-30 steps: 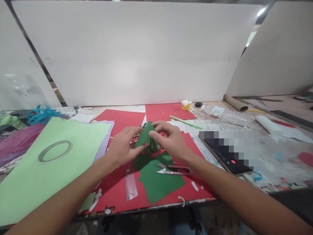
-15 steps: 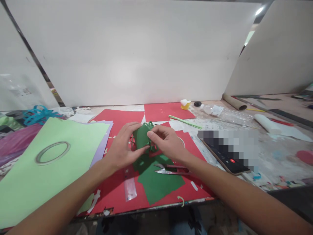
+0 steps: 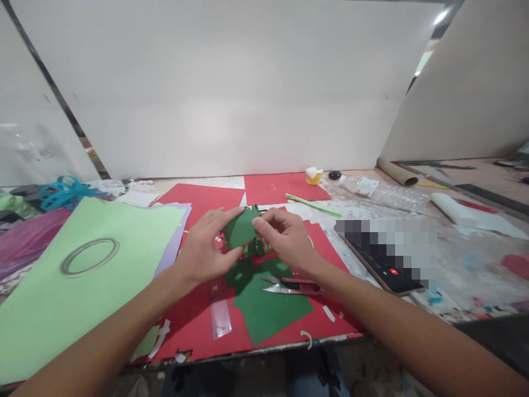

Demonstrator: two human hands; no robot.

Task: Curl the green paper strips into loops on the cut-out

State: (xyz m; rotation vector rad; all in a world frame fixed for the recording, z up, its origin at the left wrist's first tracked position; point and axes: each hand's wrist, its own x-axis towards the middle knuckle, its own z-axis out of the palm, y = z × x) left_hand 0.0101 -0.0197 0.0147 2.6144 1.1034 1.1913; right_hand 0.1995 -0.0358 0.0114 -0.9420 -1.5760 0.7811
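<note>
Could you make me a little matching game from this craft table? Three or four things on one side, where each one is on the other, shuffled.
Things:
1. tape ring
2. scissors
3. phone
4. small green paper piece

Places:
A. on the dark green sheet
B. between the left hand and right hand
C. on the light green sheet
D. right of the red sheet

Pairs: 1-C, 2-A, 3-D, 4-B

piece: dark green paper cut-out [image 3: 239, 229], matte, with narrow cut strips hanging from its lower and far edges
state: partly folded, creased into a rough pointed shape
pose: lifted off the table, tilted, its flat face turned toward the camera
place: pinched between the left hand [image 3: 202, 251] and the right hand [image 3: 287, 240], above a flat green sheet [image 3: 264, 306] on red paper
</note>
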